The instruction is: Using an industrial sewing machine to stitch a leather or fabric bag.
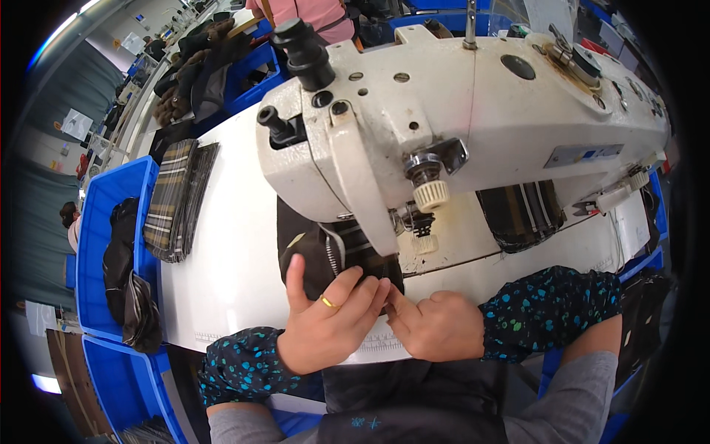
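we lay our left hand (329, 318) over the dark cloth (302, 270), its outer finger raised and apart, the others bent onto the fabric; our right hand (435, 325) is curled, its fingertips drawn together against those of the left at the cloth's near edge; we cannot tell what either hand pinches, as the meeting tips hide it; the cloth lies on the white table (222, 281), partly beneath the front of the pale sewing machine (458, 96), a silver zipper (333, 255) curving across it; we see a plaid piece (521, 214) under the machine's arm; to our left, a stack of plaid cloth (174, 200) sits beside a blue bin (96, 244)
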A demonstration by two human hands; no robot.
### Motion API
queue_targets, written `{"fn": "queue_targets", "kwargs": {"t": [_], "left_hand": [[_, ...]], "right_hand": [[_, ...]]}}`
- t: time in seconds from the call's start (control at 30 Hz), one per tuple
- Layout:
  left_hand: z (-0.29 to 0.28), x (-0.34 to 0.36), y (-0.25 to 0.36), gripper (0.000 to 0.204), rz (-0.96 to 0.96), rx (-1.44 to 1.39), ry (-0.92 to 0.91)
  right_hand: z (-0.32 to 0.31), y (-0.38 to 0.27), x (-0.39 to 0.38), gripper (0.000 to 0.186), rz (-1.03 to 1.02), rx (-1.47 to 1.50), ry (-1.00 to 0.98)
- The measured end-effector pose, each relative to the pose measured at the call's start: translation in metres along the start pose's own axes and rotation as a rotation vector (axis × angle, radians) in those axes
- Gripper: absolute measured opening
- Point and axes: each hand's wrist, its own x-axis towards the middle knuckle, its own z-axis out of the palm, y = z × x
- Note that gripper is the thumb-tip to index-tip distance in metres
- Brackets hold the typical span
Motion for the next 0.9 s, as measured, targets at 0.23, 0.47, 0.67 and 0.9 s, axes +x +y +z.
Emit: {"fn": "queue_targets", "kwargs": {"t": [0.23,0.47,0.67,0.9], "left_hand": [[0.017,0.004,0.002,0.031,-0.212,-0.435,-0.148],[0.017,0.01,0.011,0.036,-0.257,-0.451,-0.148],[0.02,0.012,0.01,0.035,-0.246,-0.466,-0.155],[0.021,0.014,0.003,0.035,-0.265,-0.474,-0.17]], "right_hand": [[-0.01,-0.007,0.002,0.031,-0.04,-0.056,-0.047],[-0.011,-0.011,-0.002,0.027,-0.023,-0.099,-0.079],[-0.01,-0.009,-0.002,0.028,-0.032,-0.077,-0.071],[-0.007,-0.004,0.003,0.032,-0.058,-0.132,-0.112]]}}
